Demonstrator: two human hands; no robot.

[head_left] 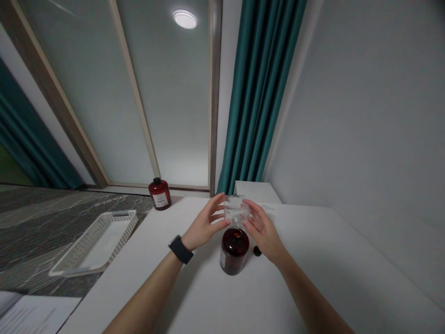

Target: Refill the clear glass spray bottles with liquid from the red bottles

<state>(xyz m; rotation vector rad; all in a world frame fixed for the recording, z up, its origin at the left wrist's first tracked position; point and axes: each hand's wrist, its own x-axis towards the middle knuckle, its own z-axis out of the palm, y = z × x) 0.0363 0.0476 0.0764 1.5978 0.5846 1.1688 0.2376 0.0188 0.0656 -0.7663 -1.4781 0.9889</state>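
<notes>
Between both hands is a clear, see-through bottle (236,208), its narrower end pointing down over the mouth of a dark red-brown bottle (234,255). Whether the two bottles touch I cannot tell. My left hand (208,223) grips the clear bottle's left side, thumb toward me. On its right side, the fingers and thumb of my right hand (262,228) close around it. The brown bottle stands upright and uncapped on the white table (212,301). A small black cap (257,251) lies just right of it, by my right wrist.
Another red-brown bottle (160,195) with a black cap and white label stands at the table's far left corner. A white perforated basket (122,236) sits to the left on a dark patterned surface. Something clear (269,209) lies behind my right hand. Printed paper (38,315) is lower left.
</notes>
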